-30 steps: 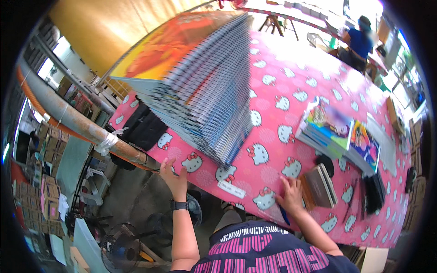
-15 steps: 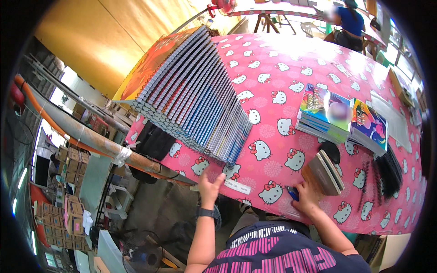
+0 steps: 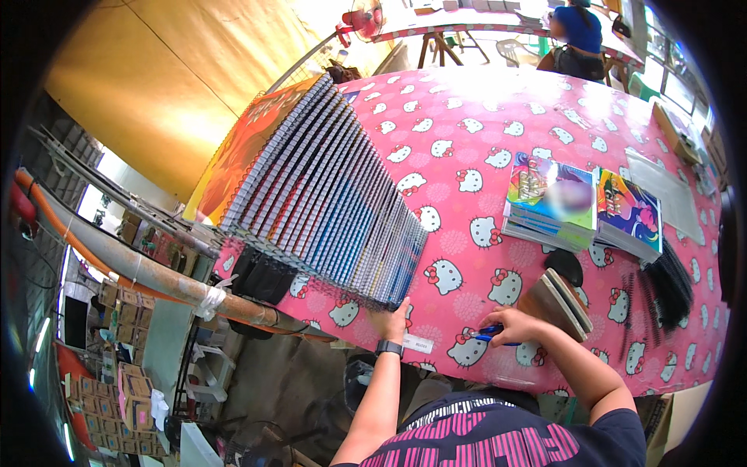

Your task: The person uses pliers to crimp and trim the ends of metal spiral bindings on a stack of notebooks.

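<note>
A long row of spiral notebooks (image 3: 327, 210) stands packed on the table's left side, coil edges up, with an orange cover at its far left end. My left hand (image 3: 389, 323) is at the near right corner of the row, thumb on one side and the other fingers partly hidden against the notebooks. In my right hand (image 3: 515, 322) is a pair of blue-handled pliers (image 3: 492, 331), held just above the pink tabletop. A white label strip (image 3: 419, 344) lies by the table edge, beside my left wrist.
Brown and grey blocks (image 3: 559, 303) and a black round object (image 3: 564, 266) sit right of my right hand. Farther right are colourful notebook stacks (image 3: 548, 191) and loose black coils (image 3: 668, 288). An orange-wrapped pole (image 3: 179, 276) runs along the left. A person (image 3: 580, 39) sits far back.
My left hand has moved right and forward from the table edge onto the notebooks' near corner. My right hand has lifted the pliers off the table and turned them leftward.
</note>
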Tool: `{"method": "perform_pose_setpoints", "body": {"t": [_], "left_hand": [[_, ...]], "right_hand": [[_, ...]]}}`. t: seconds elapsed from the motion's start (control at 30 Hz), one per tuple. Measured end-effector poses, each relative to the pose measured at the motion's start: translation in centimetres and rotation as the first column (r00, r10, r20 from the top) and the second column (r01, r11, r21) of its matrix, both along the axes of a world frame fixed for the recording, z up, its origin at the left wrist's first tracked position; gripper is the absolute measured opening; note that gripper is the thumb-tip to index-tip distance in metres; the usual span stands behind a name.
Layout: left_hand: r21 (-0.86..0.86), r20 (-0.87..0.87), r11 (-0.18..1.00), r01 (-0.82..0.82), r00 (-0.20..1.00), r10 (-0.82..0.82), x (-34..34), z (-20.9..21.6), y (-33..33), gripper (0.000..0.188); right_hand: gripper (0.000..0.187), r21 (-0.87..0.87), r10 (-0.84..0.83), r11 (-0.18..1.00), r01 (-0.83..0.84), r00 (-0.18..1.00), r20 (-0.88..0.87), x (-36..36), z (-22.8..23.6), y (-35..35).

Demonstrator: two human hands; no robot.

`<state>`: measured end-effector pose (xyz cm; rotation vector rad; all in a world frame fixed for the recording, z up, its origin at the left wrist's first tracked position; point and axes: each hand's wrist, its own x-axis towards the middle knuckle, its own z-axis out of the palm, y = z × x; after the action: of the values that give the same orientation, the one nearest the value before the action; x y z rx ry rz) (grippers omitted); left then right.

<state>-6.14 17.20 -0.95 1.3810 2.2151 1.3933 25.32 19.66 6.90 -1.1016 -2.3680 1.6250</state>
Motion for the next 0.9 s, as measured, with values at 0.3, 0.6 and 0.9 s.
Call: {"method": "perform_pose_setpoints", "body": {"t": [0.3, 0.6, 0.9], "left_hand": [[0.027, 0.228, 0.995, 0.101, 0.968, -0.104, -4.0, 0.0, 0.1, 0.075], [-0.044, 0.223, 0.981, 0.19, 0.959, -0.176, -5.9, 0.7, 0.4, 0.072], [-0.058, 0.539, 0.905, 0.421, 0.776, -0.326, -12.3, 10.1, -4.9, 0.083]], "right_hand": [[0.06, -0.837, -0.563, 0.335, -0.433, 0.62, -0.546, 0.7, -4.7, 0.0], [0.06, -0.855, -0.649, 0.125, -0.504, 0.61, -0.455, -4.2, -3.4, -5.4], [0.07, -0.298, -0.225, 0.949, 0.101, 0.88, -0.418, -7.7, 3.3, -0.7]]}}
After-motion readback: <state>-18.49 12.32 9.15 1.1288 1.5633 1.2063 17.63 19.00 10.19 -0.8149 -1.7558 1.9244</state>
